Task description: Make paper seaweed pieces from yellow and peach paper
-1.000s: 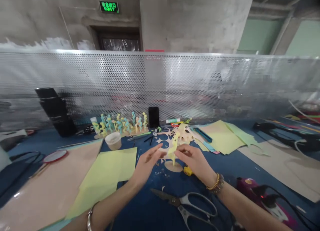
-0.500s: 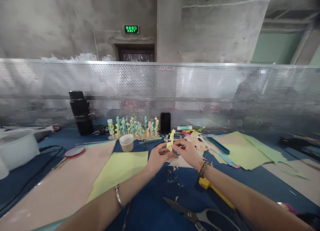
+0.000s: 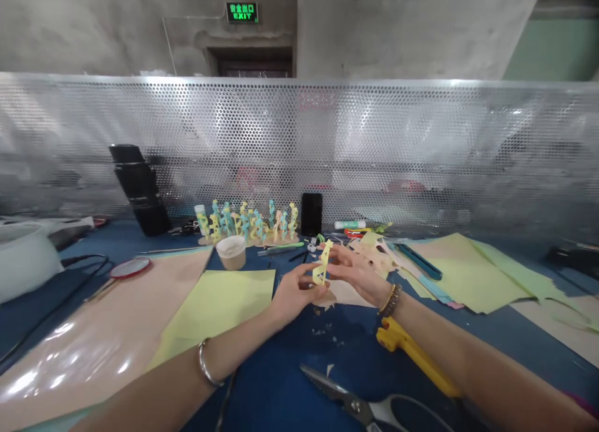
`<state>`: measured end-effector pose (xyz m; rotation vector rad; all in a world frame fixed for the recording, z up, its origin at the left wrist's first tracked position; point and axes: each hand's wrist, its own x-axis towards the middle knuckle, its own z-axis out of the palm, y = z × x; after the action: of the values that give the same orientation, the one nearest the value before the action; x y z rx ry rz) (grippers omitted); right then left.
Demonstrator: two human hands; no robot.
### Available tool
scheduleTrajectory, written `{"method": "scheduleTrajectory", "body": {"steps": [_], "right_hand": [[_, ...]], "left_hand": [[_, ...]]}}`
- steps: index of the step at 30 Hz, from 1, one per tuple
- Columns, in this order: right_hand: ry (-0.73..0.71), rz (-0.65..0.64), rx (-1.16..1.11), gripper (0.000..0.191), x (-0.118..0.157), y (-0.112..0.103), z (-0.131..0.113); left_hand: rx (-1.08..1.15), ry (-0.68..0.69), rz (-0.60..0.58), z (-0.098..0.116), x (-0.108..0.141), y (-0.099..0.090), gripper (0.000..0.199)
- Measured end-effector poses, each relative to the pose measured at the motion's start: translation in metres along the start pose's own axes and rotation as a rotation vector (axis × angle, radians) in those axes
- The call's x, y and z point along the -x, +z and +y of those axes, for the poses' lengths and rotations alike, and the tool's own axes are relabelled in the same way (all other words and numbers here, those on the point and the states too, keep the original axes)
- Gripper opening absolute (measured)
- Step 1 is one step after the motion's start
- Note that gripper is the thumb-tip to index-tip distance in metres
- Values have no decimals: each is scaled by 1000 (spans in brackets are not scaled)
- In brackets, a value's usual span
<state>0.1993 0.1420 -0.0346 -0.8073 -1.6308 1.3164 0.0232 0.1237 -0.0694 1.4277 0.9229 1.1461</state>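
A small yellow paper cutout (image 3: 322, 265) stands upright between my hands, its thin zigzag shape pinched at the lower end. My left hand (image 3: 294, 293) grips it with thumb and fingertips. My right hand (image 3: 354, 273) holds its fingertips against the cutout's other side. Below the hands lie steel scissors with looped handles (image 3: 360, 407), partly cut off by the frame edge, and a yellow-handled tool (image 3: 412, 354) beside my right forearm. Paper scraps (image 3: 339, 293) lie under my hands on the blue cutting mat (image 3: 281, 351).
Several small yellow and teal paper figures (image 3: 246, 223) stand on a base by a paper cup (image 3: 231, 252) and a black phone (image 3: 311, 213). Sheets of yellow paper (image 3: 468, 273) and peach paper (image 3: 93, 319) flank the hands. A perforated metal screen (image 3: 299, 138) runs behind.
The view has swung and the scissors sit lower in the frame. Both hands have moved to the left of the table, and the cutout is now upright between them.
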Motion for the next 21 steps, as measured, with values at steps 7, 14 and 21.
{"method": "scheduleTrajectory", "body": {"steps": [7, 14, 21], "right_hand": [[22, -60, -47, 31, -1, 0, 8], [-12, -64, 10, 23, -2, -4, 16], [-42, -42, 105, 17, -3, -5, 15]], "left_hand": [[-52, 27, -16, 2, 2, 1, 45], [-78, 52, -23, -1, 1, 1, 41], [-85, 74, -52, 1, 1, 0, 31]]}}
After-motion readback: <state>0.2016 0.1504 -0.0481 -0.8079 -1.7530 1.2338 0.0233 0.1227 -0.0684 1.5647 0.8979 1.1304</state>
